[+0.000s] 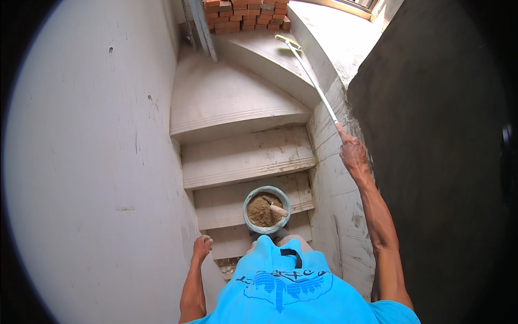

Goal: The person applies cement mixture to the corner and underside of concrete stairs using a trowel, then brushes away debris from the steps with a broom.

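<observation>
My right hand (354,153) is wrapped round the lower end of a long white pole with a narrow yellow head (309,71). The pole slants up and left along the stairs' right side, and its head is by an upper step. I cannot tell if the head touches the step. Low on the left, beside the pale wall, my left hand (202,247) is closed with curled fingers; anything inside is hidden. Between my arms, a round bucket (250,222) with a pale blue-green rim holds sandy brown mortar (260,211). A light-handled tool (279,210) is stuck in it.
Pale steps (237,89) climb ahead and curve at the top. Stacked red bricks (245,16) and leaning grey poles (200,27) stand up there. A smooth wall (91,162) bounds the left. Dark grey wet-looking plaster (431,162) covers the right side.
</observation>
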The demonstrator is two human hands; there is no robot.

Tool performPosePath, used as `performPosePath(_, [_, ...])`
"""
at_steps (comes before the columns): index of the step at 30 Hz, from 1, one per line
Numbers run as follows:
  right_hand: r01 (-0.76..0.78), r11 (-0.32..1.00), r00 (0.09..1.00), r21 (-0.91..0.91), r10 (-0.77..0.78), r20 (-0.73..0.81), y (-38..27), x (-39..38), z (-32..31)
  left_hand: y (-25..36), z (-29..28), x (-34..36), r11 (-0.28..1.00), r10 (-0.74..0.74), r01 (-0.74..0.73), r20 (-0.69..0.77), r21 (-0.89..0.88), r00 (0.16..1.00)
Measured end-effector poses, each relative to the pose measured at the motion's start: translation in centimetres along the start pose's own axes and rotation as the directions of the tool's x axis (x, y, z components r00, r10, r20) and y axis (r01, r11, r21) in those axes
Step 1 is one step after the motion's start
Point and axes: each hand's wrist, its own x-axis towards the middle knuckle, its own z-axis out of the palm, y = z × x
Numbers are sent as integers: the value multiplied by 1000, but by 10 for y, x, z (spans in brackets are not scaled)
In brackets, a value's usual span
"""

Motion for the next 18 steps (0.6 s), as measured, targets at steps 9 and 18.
performPosePath(9, [66,995,995,-73,-71,-72,-33,155,1,-28,-4,-51,987,-135,123,-120,-102,984])
performPosePath(18, [1,1000,1000,2,-1,29,-24,206,13,-82,21,-129,874,-457,408,-162,-263,874])
